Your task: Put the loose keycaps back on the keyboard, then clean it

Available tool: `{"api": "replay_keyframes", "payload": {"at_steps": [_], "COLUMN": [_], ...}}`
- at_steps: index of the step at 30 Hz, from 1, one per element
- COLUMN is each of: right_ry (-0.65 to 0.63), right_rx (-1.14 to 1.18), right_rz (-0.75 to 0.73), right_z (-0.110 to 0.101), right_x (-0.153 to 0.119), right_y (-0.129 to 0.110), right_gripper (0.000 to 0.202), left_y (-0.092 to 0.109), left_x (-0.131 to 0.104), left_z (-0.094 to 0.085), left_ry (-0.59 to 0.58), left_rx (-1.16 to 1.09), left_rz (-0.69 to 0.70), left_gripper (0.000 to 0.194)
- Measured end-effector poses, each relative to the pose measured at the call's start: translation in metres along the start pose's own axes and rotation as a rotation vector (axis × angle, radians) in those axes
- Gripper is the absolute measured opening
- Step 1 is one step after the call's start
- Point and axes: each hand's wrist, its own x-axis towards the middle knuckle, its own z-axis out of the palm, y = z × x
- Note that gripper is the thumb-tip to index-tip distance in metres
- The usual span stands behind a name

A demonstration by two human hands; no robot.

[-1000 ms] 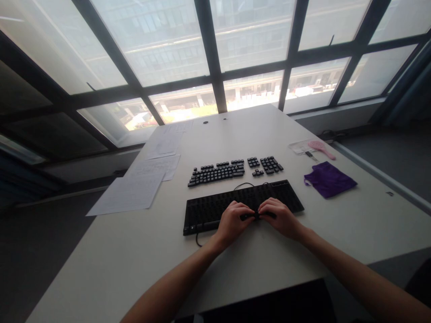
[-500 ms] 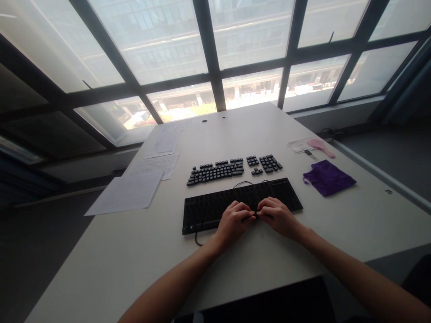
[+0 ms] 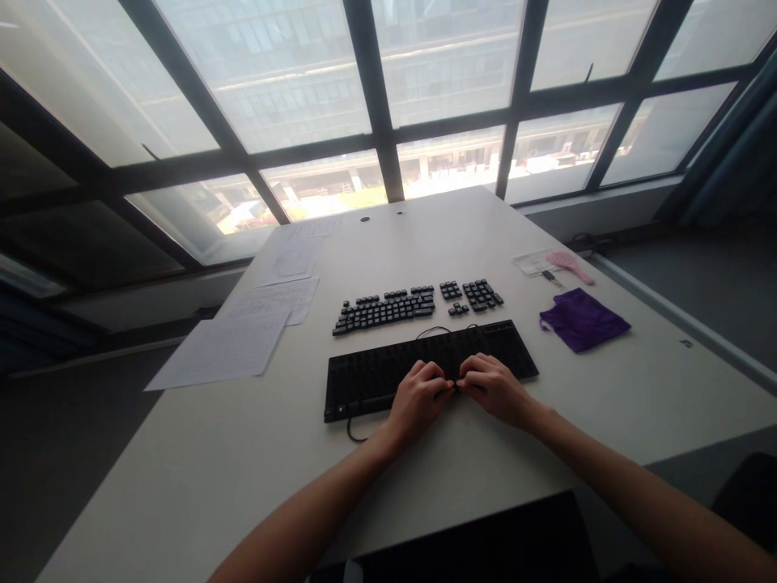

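A black keyboard base [image 3: 370, 376] lies on the white table, seemingly bare of its keycaps. At its front edge, right of the middle, both my hands meet. My left hand [image 3: 420, 398] is closed, thumb and index finger pinched. Facing it, my right hand [image 3: 494, 389] is pinched the same way. A tiny dark thing [image 3: 456, 385] shows between the fingertips; its kind is too small to tell. Behind the base, loose black keycaps [image 3: 388, 312] are laid out in keyboard order, with a number-pad group [image 3: 482, 295] at the right.
A thin black cable [image 3: 352, 434] loops out at the base's front left. Paper sheets [image 3: 222, 348] lie on the left. To the right are a purple pouch [image 3: 583, 321], a pink hairbrush [image 3: 567, 263] and a small black plug-like item [image 3: 549, 276]. Windows stand beyond the table [image 3: 425, 235].
The whole view has shifted slightly, with things appearing a little further left. Both hands keep their pinch at the base's front edge; nothing else has visibly moved.
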Motion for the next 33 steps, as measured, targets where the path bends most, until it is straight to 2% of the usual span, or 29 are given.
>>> {"api": "replay_keyframes", "payload": {"at_steps": [18, 33], "right_ry": [0.001, 0.01], "right_rx": [0.022, 0.055], "right_rz": [-0.005, -0.021], "right_z": [-0.0015, -0.0032], "right_x": [0.0001, -0.0029], "right_y": [0.002, 0.0041], "right_gripper": [0.023, 0.02], "left_y": [0.0039, 0.0047], "left_x": [-0.0016, -0.0027], "left_z": [0.0017, 0.0008], "left_ry": [-0.024, -0.048], "left_rx": [0.039, 0.032], "left_rz": [-0.041, -0.061], "left_gripper": [0.005, 0.008]}}
